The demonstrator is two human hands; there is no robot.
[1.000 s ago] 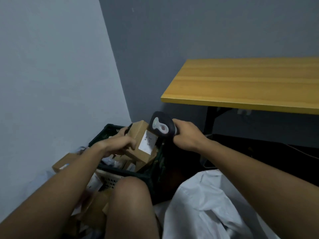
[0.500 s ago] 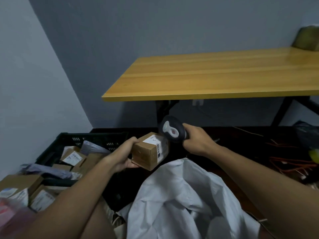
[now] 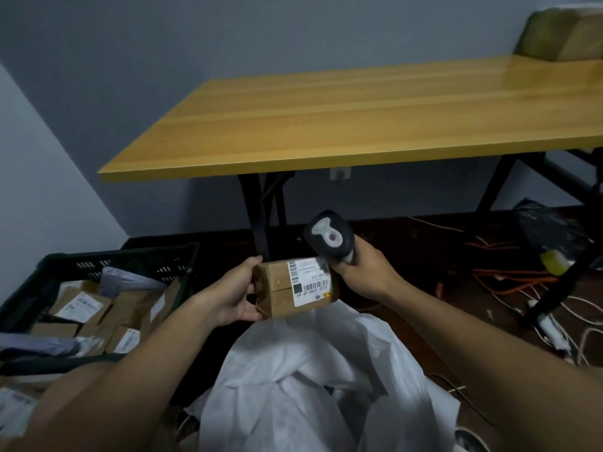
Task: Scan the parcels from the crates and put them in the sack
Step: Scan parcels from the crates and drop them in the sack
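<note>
Head view shows the parcel (image 3: 295, 287), a small brown box, held in the air just above the sack's (image 3: 313, 380) upper edge, its white barcode label facing up. Its left end is covered by the left hand (image 3: 233, 296), whose thumb and fingers clamp that end; the fingertips underneath cannot be seen. Touching the parcel's right end, the right hand (image 3: 363, 275) is wrapped round the scanner (image 3: 329, 238), hiding the handle, with the dark head rising above the label. The sack's white folds fill the lower middle, and its mouth is hard to make out among them; the bottom is cut off by the frame. At left, the dark crate (image 3: 107, 259) holds more labelled boxes, its near side cut off and partly behind the left forearm. Dark open floor lies between crate and sack. Beyond the hands stands a wooden table (image 3: 359, 122); cables (image 3: 509, 278) tangle on the floor at right.
</note>
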